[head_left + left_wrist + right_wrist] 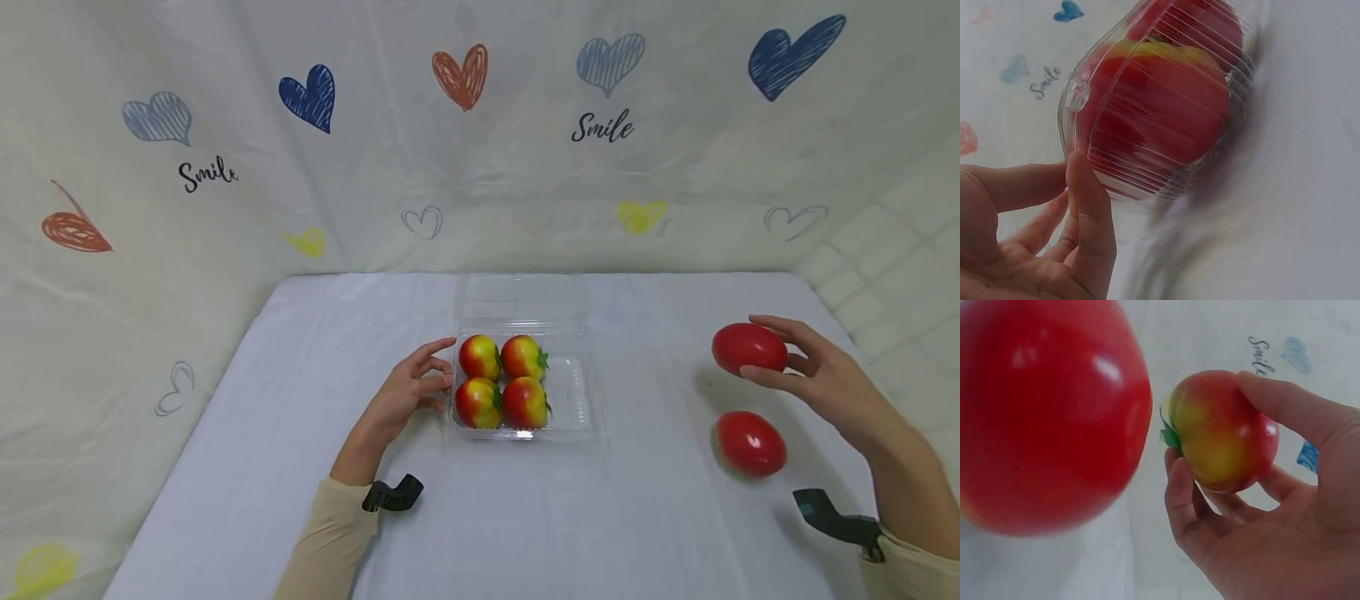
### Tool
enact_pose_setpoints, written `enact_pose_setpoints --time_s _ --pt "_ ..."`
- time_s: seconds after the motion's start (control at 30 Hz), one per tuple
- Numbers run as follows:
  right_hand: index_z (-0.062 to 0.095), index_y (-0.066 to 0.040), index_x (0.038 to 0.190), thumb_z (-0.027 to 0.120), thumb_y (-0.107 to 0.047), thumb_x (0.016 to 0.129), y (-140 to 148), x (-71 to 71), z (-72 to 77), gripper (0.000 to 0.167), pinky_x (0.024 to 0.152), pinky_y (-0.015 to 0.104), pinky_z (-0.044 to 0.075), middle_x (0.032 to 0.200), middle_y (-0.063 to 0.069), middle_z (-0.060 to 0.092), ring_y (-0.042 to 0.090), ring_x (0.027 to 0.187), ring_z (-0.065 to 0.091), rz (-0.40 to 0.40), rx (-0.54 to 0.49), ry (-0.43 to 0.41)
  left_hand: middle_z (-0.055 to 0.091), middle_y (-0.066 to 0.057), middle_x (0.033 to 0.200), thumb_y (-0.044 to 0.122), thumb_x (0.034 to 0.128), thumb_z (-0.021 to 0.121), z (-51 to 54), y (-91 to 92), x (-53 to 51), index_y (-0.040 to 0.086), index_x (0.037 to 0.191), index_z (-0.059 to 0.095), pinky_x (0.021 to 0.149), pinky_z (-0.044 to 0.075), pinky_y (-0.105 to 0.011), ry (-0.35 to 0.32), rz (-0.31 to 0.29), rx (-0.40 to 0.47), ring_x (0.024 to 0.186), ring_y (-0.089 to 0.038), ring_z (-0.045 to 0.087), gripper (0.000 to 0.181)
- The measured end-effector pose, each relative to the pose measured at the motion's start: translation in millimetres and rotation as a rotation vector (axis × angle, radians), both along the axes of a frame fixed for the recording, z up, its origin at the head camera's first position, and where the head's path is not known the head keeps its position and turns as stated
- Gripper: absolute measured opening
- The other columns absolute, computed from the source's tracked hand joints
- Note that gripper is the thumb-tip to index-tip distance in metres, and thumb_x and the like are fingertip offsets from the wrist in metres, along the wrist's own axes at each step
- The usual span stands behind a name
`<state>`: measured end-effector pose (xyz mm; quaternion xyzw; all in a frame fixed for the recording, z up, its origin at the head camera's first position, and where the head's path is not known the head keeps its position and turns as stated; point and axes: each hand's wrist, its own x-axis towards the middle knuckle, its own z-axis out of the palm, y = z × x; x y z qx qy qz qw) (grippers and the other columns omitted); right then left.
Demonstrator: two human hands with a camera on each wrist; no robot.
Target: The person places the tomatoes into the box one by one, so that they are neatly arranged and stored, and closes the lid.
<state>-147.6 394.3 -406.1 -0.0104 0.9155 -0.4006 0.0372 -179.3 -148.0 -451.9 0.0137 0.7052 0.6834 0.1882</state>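
An open, clear plastic clamshell box [573, 392] lies on the white cloth, its hinged lid [517, 300] folded toward the back. Several red-and-yellow toy tomatoes [478, 357] with green leaves fill its left side. My left hand [412, 383] is at the box's left edge; in the left wrist view its fingertips [1079, 165] grip the rim. Over the right of the table, my right hand [817, 367] holds a toy tomato [748, 347] between thumb and fingers, its green leaves visible [1225, 434] in the right wrist view. Below that hand lies another red tomato [750, 444].
The box's right part shows bare plastic [566, 383]. White cloth [652, 500] covers the table between the box and the right-hand tomatoes. A curtain [517, 192] printed with hearts hangs behind the table's back edge. Black wrist straps [393, 493] with camera mounts sit at both cuffs.
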Motion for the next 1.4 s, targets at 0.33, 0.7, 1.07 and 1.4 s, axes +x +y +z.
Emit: enact_pose_setpoints --time_s 0.33,0.7,1.07,1.4 --pt "0.037 -0.024 0.158 0.078 -0.020 0.092 -27 -1.7 11.0 0.077 0.070 0.009 0.051 0.124 -0.034 0.044 -0.012 0.105 0.047 -0.034 -0.060 0.115 0.058 -0.001 0.105 0.012 0.1000 0.066 0.2 -0.4 0.0 0.024 0.154 0.049 0.066 0.060 -0.024 -0.003 0.002 0.007 0.089 -0.017 0.059 0.058" --pt "0.041 -0.027 0.160 0.076 -0.026 0.094 -48 -5.4 12.2 0.074 0.071 0.011 0.052 0.133 -0.026 0.045 -0.010 0.105 0.049 -0.023 -0.053 0.133 0.058 -0.001 0.105 0.012 0.1001 0.066 1.5 -0.2 0.5 0.024 0.154 0.049 0.066 0.060 -0.024 0.002 -0.001 0.007 0.089 -0.017 0.059 0.057" --pt "0.042 -0.027 0.158 0.080 -0.023 0.091 -69 -12.7 17.9 0.077 0.075 0.009 0.053 0.145 -0.003 0.046 -0.007 0.113 0.045 0.012 -0.078 0.151 0.057 -0.001 0.104 0.011 0.1005 0.065 0.5 -0.1 1.0 0.022 0.155 0.048 0.065 0.060 -0.023 -0.002 -0.006 0.017 0.089 -0.016 0.059 0.058" --pt "0.038 -0.036 0.159 0.079 -0.027 0.092 -86 -14.3 20.0 0.079 0.077 0.015 0.055 0.148 -0.001 0.044 0.003 0.117 0.046 0.075 -0.098 0.108 0.057 -0.001 0.105 0.011 0.1001 0.066 0.7 0.1 1.4 0.022 0.155 0.048 0.065 0.060 -0.023 -0.009 -0.001 0.018 0.089 -0.016 0.059 0.059"
